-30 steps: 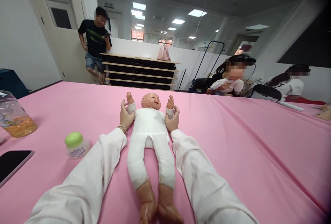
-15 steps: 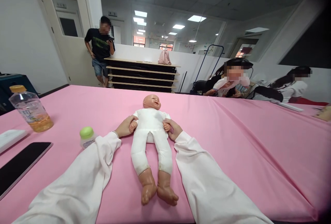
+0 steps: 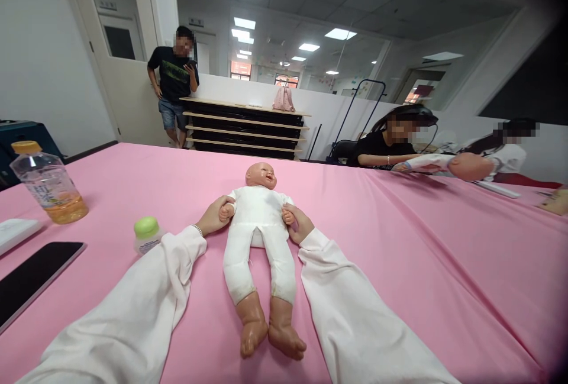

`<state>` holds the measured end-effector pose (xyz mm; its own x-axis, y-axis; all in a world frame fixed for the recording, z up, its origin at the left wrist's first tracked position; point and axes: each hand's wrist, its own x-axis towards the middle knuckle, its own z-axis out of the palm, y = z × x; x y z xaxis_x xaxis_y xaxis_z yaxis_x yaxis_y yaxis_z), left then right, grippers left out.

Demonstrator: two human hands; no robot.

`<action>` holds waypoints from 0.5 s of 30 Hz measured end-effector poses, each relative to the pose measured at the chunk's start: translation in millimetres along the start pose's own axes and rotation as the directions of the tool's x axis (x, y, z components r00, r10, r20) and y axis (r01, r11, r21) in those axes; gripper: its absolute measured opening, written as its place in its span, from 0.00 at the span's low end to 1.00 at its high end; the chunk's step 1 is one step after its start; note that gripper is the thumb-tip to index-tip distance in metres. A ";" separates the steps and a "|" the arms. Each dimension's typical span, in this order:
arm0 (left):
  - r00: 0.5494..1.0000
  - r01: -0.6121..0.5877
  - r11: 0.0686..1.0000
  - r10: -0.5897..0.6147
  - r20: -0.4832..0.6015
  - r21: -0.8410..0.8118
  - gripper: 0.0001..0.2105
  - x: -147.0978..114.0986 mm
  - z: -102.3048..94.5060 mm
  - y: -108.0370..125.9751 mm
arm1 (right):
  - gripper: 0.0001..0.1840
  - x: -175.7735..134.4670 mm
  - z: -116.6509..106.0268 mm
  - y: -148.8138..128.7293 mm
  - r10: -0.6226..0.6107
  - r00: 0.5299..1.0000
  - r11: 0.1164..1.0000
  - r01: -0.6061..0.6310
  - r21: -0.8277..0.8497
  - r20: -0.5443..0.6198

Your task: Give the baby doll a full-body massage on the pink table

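Note:
A baby doll with a white cloth body lies on its back on the pink-covered table, head away from me and feet toward me. Its face is turned to the right. My left hand is closed round the doll's arm on the left, by its small fist. On the other side, my right hand grips the opposite arm close to its fist. Parts of my fingers are hidden behind the doll's arms. A small jar with a green lid stands beside my left forearm.
At the left are a drink bottle, a black phone and a white object. Across the table on the right, a person in black holds another doll. Behind the table, a person stands by stacked boards.
My hands stay on the doll's arms with hardly any shift. The seated person at the right has lowered the other doll onto or just above the table. My view has shifted slightly.

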<state>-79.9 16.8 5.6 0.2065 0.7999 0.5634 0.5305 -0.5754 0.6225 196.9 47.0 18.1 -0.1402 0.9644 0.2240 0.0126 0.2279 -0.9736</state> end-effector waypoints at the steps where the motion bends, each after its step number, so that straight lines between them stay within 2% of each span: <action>1: 1.000 -0.007 1.000 0.007 -0.028 0.000 0.18 0.5 1.0 -0.5 | 0.08 0.0 -3.6 3.1 -0.118 0.993 0.989 0.118 -0.086 0.005; 3: 0.995 -0.040 0.999 0.043 -0.093 0.032 0.17 2.2 3.8 -1.7 | 0.13 -0.2 -12.1 8.9 -0.302 0.953 0.930 0.300 -0.211 0.024; 5: 0.983 -0.052 0.995 0.066 -0.172 0.085 0.15 5.1 7.7 -3.3 | 0.19 1.1 -19.7 13.8 -0.434 0.900 0.849 0.423 -0.316 0.038; 8: 0.950 0.033 0.991 0.009 -0.312 0.131 0.15 14.4 15.7 -5.9 | 0.24 11.9 -23.7 20.1 -0.546 0.838 0.743 0.493 -0.453 0.017; 10: 0.917 0.113 0.985 -0.054 -0.395 0.127 0.17 25.6 22.5 -7.8 | 0.27 26.4 -20.3 23.0 -0.582 0.812 0.710 0.487 -0.509 -0.035; 11: 0.894 0.155 0.982 -0.091 -0.439 0.111 0.18 32.7 26.3 -8.9 | 0.29 35.2 -17.1 23.9 -0.579 0.811 0.727 0.464 -0.505 -0.088; 13: 0.830 0.248 0.967 -0.183 -0.527 0.055 0.22 49.1 34.0 -12.5 | 0.31 53.8 -8.7 24.9 -0.540 0.802 0.797 0.390 -0.462 -0.254; 15: 0.762 0.351 0.936 -0.289 -0.579 -0.006 0.23 65.8 40.5 -18.5 | 0.29 70.4 0.0 25.6 -0.445 0.775 0.876 0.273 -0.398 -0.448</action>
<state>-42.8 87.0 9.2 -0.4723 0.6774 0.5640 0.5643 -0.2592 0.7839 187.3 120.7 9.0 0.3295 0.7063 0.6265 0.3666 0.5158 -0.7743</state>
